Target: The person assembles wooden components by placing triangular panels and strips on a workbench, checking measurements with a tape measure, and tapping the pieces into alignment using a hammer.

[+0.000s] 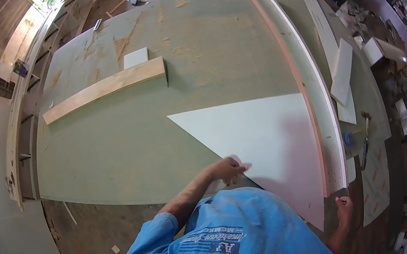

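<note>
- On the near right of the table (111,159): one panel (275,130), white, flat, slanted along its left side, straight across its far side.
- Along the panel's right side: one red strip (295,70), running far to near; abutting or overlapping, cannot be told. The panel's near tip reaches past the strip's near end.
- Right of this: one white strip (306,49), roughly alongside; any join between the two strips is unclear.
- Handling, as judged: panel best borne flat, pressure spread broadly; its narrow near tip, seemingly off the table, probably flexes or chips first and deserves support.
- Alignment, as judged: best sighted along the red strip from the near end, checking far and near ends alike; small pushes from the slanted side should suit better than one hard shove.
- Left hand (230,170): at the panel's slanted side, close before the torso; forearm slanting in from near left, elbow bent, fingers curled, one tip directed right over the panel. Pinching or merely resting, cannot be told.
- Right hand (343,203): just by the white strip's near end; forearm rising from near right, fingers bent inward. Grasp on the strip, cannot be told.
- Right of the strips: one hammer (366,139), lying clear of both hands.
</note>
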Demonstrator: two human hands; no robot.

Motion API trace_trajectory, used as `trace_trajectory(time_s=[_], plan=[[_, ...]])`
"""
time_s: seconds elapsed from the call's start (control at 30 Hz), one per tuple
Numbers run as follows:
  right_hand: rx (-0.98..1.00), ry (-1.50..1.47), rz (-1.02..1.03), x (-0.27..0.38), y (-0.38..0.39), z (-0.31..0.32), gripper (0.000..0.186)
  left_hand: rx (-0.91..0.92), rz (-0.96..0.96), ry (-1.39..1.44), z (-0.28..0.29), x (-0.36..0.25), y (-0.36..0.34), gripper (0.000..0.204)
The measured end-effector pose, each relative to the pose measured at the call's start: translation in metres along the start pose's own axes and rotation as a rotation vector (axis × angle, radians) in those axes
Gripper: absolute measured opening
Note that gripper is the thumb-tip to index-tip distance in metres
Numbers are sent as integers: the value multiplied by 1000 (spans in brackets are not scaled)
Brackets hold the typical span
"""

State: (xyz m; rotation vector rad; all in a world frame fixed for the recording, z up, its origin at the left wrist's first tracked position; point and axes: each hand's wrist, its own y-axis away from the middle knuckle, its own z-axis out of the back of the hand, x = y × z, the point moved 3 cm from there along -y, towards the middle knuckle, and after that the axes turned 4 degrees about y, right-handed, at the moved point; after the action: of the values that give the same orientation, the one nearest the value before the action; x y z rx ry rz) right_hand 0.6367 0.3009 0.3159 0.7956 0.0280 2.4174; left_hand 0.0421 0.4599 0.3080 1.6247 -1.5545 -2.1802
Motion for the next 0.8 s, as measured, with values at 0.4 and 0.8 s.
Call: trace_trajectory(time_s=[0.4,0.8], plan=[[209,148,-38,53,3,-25,28,-1175,320,-457,435,64,104,77],[323,12,-633,43,112,3,29,-1029,212,-935,585,91,52,127]])
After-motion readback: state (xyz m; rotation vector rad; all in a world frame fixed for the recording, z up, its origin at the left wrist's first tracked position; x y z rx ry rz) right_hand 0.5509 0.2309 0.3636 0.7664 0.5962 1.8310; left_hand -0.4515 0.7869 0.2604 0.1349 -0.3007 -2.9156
